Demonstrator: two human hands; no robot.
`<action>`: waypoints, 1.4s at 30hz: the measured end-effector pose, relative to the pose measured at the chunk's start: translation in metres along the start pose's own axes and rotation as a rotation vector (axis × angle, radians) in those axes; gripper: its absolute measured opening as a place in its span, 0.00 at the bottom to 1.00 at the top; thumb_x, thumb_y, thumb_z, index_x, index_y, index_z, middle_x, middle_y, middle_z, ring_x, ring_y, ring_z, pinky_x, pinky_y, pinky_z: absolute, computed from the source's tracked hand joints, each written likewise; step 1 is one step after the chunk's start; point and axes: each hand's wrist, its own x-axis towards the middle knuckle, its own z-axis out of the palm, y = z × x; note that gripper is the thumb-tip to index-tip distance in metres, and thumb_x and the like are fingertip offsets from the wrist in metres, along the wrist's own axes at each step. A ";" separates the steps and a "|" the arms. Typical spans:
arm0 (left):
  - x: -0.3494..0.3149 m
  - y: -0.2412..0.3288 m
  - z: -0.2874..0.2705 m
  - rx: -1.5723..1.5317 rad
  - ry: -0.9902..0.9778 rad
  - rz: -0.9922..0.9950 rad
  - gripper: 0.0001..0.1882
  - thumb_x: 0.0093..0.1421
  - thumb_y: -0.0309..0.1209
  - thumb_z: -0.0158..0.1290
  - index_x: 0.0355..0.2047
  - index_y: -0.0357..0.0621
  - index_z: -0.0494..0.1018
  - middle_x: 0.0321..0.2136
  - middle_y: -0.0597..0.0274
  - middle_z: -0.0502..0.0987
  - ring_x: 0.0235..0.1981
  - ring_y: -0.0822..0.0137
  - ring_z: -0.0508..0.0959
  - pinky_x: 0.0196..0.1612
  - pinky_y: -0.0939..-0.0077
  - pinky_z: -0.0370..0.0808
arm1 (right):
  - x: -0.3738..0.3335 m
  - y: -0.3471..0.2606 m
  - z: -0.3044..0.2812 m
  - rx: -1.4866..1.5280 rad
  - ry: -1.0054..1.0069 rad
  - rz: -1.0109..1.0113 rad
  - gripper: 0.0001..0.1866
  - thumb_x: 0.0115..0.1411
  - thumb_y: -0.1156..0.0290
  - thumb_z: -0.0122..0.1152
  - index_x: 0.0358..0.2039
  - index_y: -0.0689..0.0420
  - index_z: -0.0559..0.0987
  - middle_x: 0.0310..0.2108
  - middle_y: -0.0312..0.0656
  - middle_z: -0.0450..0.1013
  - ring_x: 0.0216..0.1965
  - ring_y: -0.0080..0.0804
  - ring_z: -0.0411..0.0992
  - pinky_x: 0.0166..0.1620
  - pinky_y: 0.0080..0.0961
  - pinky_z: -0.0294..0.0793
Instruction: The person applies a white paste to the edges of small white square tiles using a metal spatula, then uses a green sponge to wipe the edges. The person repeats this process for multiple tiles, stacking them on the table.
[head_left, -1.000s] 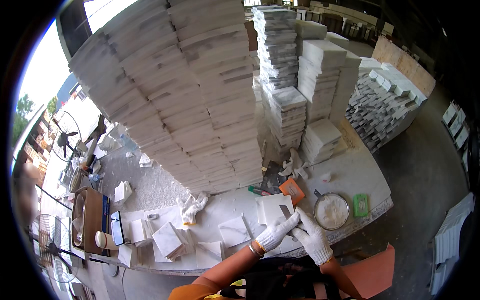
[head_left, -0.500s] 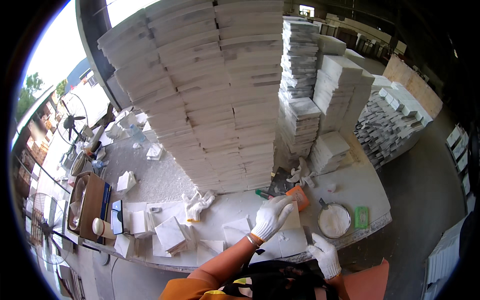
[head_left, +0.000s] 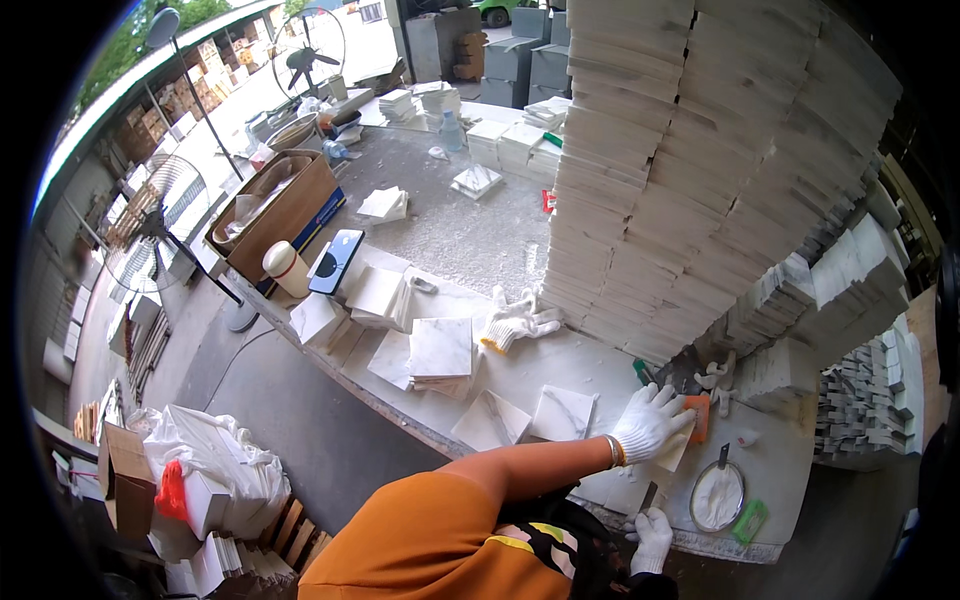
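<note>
Holding, right hand point(head_left: 652, 541): closed narrowly on one end of a thin dark blade point(head_left: 648, 496), at the table's point(head_left: 778, 472) near edge.
Left hand point(head_left: 649, 424): spread wide over a white tile point(head_left: 676, 453); cannot tell whether gripping.
White tile: lying on the table, partly under the left hand.
Orange packet point(head_left: 699, 420): just beyond the left fingertips; markings too small to read.
Round metal pan point(head_left: 742, 484): filled with white powder or paste point(head_left: 717, 499), cannot tell which; dark handle point(head_left: 723, 455) at the rim.
Cardboard box point(head_left: 287, 222): open-topped, with plastic wrapping point(head_left: 243, 212) inside; blue strip point(head_left: 325, 218) along the side, too small to read.
White round container point(head_left: 286, 266): beside the box, contents hidden.
</note>
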 end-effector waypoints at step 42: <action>-0.001 -0.011 0.027 -0.031 -0.030 -0.091 0.18 0.60 0.36 0.54 0.50 0.46 0.74 0.50 0.51 0.77 0.53 0.46 0.74 0.58 0.55 0.69 | 0.075 -0.088 -0.069 0.154 -0.230 -0.112 0.17 0.67 0.71 0.54 0.54 0.61 0.73 0.32 0.40 0.77 0.26 0.20 0.74 0.26 0.13 0.69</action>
